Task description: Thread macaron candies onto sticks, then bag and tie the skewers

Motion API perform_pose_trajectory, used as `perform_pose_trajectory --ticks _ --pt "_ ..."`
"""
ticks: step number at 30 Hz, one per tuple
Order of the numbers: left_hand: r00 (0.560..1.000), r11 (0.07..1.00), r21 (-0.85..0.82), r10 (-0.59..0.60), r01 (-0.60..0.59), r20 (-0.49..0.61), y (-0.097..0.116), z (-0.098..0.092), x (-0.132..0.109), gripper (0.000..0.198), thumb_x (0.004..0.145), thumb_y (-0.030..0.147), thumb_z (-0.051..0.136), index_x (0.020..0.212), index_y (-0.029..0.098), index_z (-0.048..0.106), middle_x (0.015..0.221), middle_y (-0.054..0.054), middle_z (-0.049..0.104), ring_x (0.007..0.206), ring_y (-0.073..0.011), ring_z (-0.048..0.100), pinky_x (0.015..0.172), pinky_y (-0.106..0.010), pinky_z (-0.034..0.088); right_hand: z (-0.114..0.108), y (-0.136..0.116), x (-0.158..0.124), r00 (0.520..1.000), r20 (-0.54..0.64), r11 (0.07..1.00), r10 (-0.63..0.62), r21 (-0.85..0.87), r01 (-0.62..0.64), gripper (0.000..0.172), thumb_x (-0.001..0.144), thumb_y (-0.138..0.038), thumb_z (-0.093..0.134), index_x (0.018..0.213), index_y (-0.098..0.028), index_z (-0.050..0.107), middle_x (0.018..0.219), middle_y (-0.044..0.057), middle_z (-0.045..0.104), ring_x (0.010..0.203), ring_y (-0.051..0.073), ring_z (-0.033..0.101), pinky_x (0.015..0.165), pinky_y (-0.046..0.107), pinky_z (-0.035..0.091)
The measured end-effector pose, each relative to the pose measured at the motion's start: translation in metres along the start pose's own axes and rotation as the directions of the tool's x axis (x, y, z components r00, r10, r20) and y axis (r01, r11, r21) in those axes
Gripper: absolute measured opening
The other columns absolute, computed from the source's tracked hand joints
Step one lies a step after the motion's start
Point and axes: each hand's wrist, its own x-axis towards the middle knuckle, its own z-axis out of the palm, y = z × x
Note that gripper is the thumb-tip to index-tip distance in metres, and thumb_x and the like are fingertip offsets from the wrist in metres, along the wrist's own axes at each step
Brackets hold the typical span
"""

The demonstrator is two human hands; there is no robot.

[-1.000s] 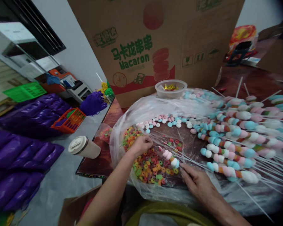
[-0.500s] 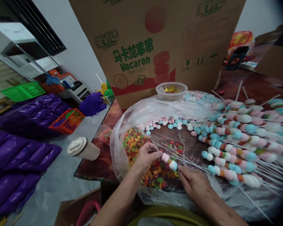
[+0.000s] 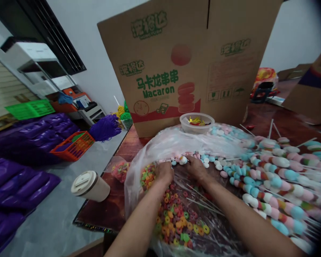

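Observation:
My left hand (image 3: 164, 172) reaches over the far left part of the plastic sheet, beside loose pink, white and blue marshmallows (image 3: 206, 160). Its fingers are turned away and hidden. My right hand (image 3: 197, 169) is close by on the right, with its fingertips closed at a white marshmallow (image 3: 182, 160). Colourful ring-shaped candies (image 3: 176, 217) lie spread below my hands. Several thin white sticks (image 3: 203, 201) rest on the sheet under my right forearm. To the right, finished-looking marshmallow skewers (image 3: 278, 182) are piled up.
A large cardboard box (image 3: 160, 53) stands behind the clear plastic sheet (image 3: 133, 189). A tub (image 3: 197, 123) of gold twist ties sits in front of it. Near the left table edge are a lidded cup (image 3: 91, 186) and a small candy bag (image 3: 120, 171). Purple packs (image 3: 29, 139) lie beyond.
Both hands have moved away from me to the loose marshmallows. The short marshmallow skewer seen between them before is no longer plainly visible. The view has tilted upward.

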Motion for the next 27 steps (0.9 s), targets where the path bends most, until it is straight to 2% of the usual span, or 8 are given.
perform_pose_trajectory --ticks 2,5,10,14,16,18,23,27 --pt "0.999 0.983 -0.186 -0.019 0.011 -0.042 -0.006 0.0 -0.004 0.013 0.062 0.017 0.059 0.072 0.017 0.066 0.078 -0.009 0.067 0.084 -0.0252 0.059 0.072 -0.032 0.041 0.007 -0.001 0.011 0.999 0.038 0.999 0.003 -0.032 -0.002 0.028 0.086 -0.032 0.049 0.109 -0.017 0.053 0.108 0.006 0.056 0.091 0.017 0.056 0.077 0.037 0.047" --pt "0.996 0.859 -0.511 -0.062 0.021 -0.064 -0.016 -0.006 -0.016 0.016 0.066 0.023 0.057 0.077 0.016 0.065 0.072 -0.004 0.065 0.073 -0.019 0.059 0.063 -0.026 0.042 0.011 0.0 0.01 0.996 0.088 0.999 -0.02 -0.036 0.024 0.028 0.086 -0.032 0.049 0.108 -0.016 0.053 0.108 0.007 0.056 0.091 0.017 0.056 0.078 0.038 0.047" --pt "0.995 0.512 -0.853 -0.072 0.1 0.073 -0.022 -0.011 -0.053 0.035 0.067 0.041 0.058 0.088 0.013 0.061 0.067 -0.004 0.061 0.05 -0.0124 0.055 0.044 -0.022 0.041 -0.007 -0.002 -0.035 0.982 0.088 0.98 -0.168 0.127 0.156 0.023 0.077 -0.015 0.049 0.098 -0.017 0.06 0.095 0.006 0.063 0.089 0.019 0.056 0.081 0.032 0.041" --pt "0.973 0.129 -0.965 0.002 0.227 0.229 -0.008 -0.005 -0.079 0.033 0.057 0.035 0.072 0.079 0.013 0.061 0.063 -0.001 0.06 0.049 -0.0107 0.055 0.045 -0.022 0.044 -0.024 -0.015 -0.083 0.978 0.007 0.923 -0.206 0.335 0.192 0.023 0.078 -0.026 0.047 0.097 -0.018 0.059 0.091 0.004 0.064 0.085 0.018 0.056 0.076 0.027 0.042" --pt "0.965 0.003 -0.966 0.04 0.26 0.26 0.003 -0.003 -0.089 0.031 0.054 0.03 0.075 0.075 0.013 0.061 0.061 0.0 0.06 0.049 -0.0102 0.055 0.047 -0.021 0.044 -0.027 -0.024 -0.1 0.984 -0.04 0.885 -0.171 0.433 0.171 0.026 0.079 -0.034 0.047 0.096 -0.017 0.058 0.087 0.003 0.063 0.081 0.017 0.055 0.072 0.026 0.043" --pt "0.967 0.0 -0.97 0.085 0.243 0.242 0.014 -0.004 -0.097 0.03 0.057 0.031 0.074 0.077 0.012 0.063 0.061 -0.001 0.061 0.051 -0.0104 0.055 0.049 -0.022 0.044 -0.028 -0.031 -0.11 0.99 -0.076 0.842 -0.115 0.522 0.138 0.029 0.078 -0.04 0.049 0.091 -0.016 0.057 0.082 0.003 0.062 0.076 0.017 0.055 0.068 0.025 0.043" --pt "0.944 0.137 -0.983 0.291 0.123 0.159 0.029 -0.014 -0.12 0.032 0.063 0.029 0.071 0.088 0.01 0.066 0.073 -0.004 0.064 0.062 -0.01 0.056 0.061 -0.021 0.044 -0.029 -0.042 -0.122 0.997 -0.072 0.708 0.022 0.705 0.035 0.036 0.076 -0.05 0.051 0.086 -0.016 0.053 0.065 -0.001 0.053 0.058 0.012 0.049 0.055 0.023 0.041" --pt "0.948 0.224 -0.971 0.281 0.085 0.148 0.031 -0.014 -0.128 0.034 0.058 0.025 0.074 0.089 0.012 0.066 0.078 -0.004 0.065 0.067 -0.0109 0.056 0.062 -0.021 0.045 -0.04 -0.051 -0.134 0.997 0.023 0.635 0.07 0.77 -0.062 0.034 0.075 -0.049 0.052 0.085 -0.016 0.053 0.054 -0.004 0.046 0.045 0.009 0.042 0.045 0.021 0.038"
